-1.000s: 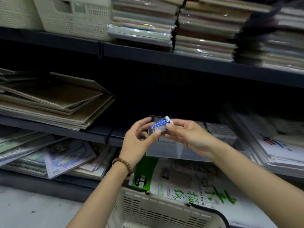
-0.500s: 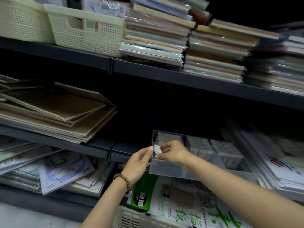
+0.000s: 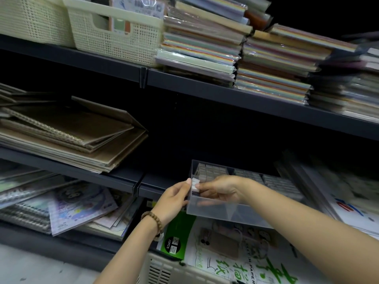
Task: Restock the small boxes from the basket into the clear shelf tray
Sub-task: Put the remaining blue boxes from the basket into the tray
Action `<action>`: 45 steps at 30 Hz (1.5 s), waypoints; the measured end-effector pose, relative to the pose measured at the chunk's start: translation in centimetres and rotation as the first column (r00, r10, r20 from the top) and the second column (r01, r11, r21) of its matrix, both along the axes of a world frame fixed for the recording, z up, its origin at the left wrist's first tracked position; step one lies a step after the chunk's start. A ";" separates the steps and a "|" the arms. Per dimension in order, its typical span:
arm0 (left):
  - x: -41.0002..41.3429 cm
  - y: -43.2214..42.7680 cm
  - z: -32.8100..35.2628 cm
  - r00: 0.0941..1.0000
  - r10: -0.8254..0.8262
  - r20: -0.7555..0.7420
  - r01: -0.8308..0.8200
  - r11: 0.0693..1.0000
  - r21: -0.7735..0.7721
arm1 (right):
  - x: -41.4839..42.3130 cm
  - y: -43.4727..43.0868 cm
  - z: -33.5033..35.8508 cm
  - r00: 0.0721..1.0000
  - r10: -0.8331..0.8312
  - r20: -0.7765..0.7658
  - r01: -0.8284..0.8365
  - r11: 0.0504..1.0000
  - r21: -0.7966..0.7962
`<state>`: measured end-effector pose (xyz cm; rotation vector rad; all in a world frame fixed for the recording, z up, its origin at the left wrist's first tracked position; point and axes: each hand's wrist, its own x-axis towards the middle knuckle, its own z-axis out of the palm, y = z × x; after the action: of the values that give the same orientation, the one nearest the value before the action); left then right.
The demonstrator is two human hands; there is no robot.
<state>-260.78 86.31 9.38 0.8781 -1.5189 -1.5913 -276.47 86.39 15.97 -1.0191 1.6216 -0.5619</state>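
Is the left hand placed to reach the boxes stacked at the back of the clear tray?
Probably not directly: the left hand is outside the clear tray's side wall, and the right hand, holding a small box, blocks the stacked boxes.

Clear shelf tray (image 3: 225,214): was seen colourless and see-through.
Small box (image 3: 195,184): was seen white, at the tray's left wall.
Boxes in rows (image 3: 213,171): were seen pale grey and white, inside the tray.
Basket (image 3: 162,271): was coloured cream, with slotted sides, below the tray.
Paper pack (image 3: 221,242): was printed white with a green band and green characters, under the tray.
Bead bracelet (image 3: 154,219): was seen brown, left of the tray.
Notebooks (image 3: 67,136): were covered in plain brown, up left of the tray.
Mesh baskets (image 3: 114,42): were coloured cream, above the tray.
Paper stacks (image 3: 205,50): were edged in rainbow stripes, above the tray.
Shelves (image 3: 246,99): were painted dark grey.
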 end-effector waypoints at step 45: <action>3.1 16.8 -32.9 0.389 -0.423 0.818 0.022 0.892 0.451 | -1.7 25.3 -40.4 0.998 -0.058 0.002 0.052 0.907 0.417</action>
<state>-257.65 103.13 -23.56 2.1115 -2.1583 -1.7019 -278.16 111.72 -24.40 -0.6494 1.6686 -0.2383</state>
